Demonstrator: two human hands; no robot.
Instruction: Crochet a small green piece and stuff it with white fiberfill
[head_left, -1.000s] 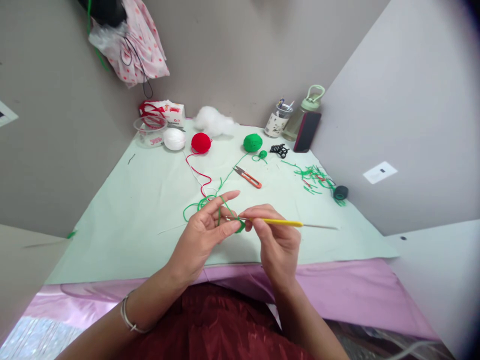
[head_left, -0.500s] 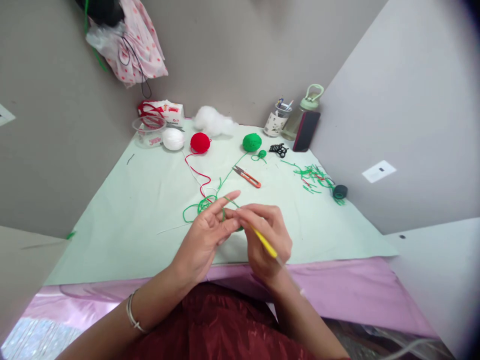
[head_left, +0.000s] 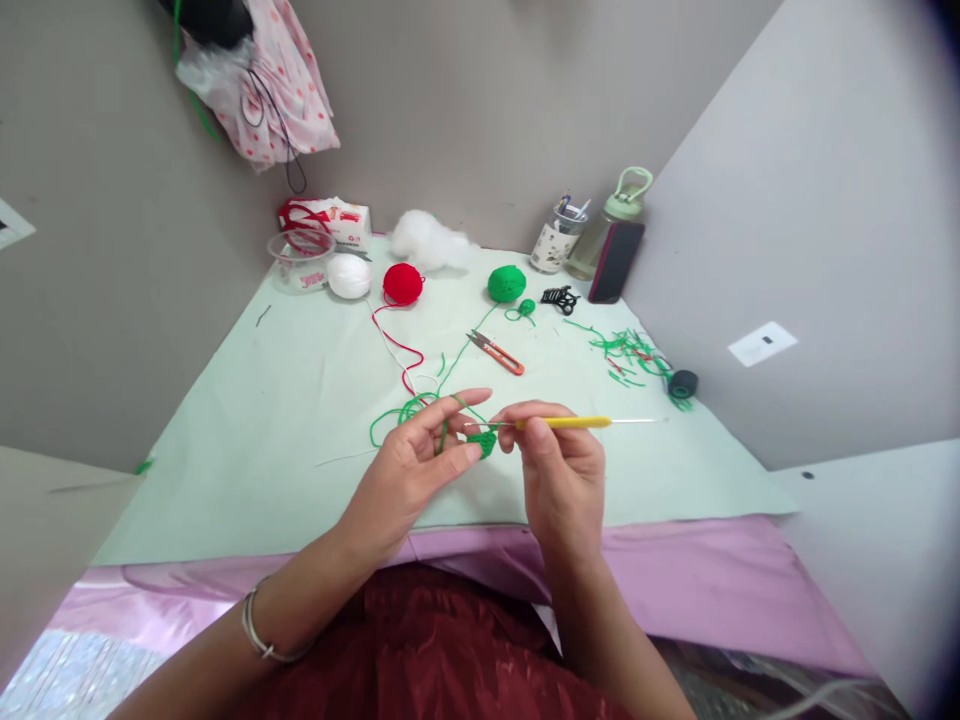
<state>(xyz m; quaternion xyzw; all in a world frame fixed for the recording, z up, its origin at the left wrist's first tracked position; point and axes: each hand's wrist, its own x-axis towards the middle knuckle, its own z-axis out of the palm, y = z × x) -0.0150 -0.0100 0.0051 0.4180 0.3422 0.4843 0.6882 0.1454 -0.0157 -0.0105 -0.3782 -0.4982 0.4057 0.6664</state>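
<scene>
My left hand [head_left: 409, 470] pinches a small green crocheted piece [head_left: 484, 442] between thumb and fingers, its index finger stretched out with green yarn looped over it. In my right hand [head_left: 562, 470] is a crochet hook with a yellow grip [head_left: 574, 422], held level, its thin metal tip pointing left at the top edge of the piece. Whether the tip sits inside a stitch is too fine to tell. Slack green yarn [head_left: 409, 412] lies in loops behind my left hand. From there a strand leads to the green yarn ball [head_left: 507, 284].
Orange thread snips [head_left: 496, 353] lie beyond my hands. A red yarn ball [head_left: 403, 284], a white yarn ball [head_left: 349, 276] and white stuffing [head_left: 429, 240] stand along the back. At right are yarn scraps [head_left: 626, 345], a black roll [head_left: 682, 384], a phone [head_left: 616, 262] and a bottle [head_left: 596, 240].
The hook has swung from slanting down toward my right wrist to nearly level. My right hand has turned and shifted slightly right, and more of the green piece now shows.
</scene>
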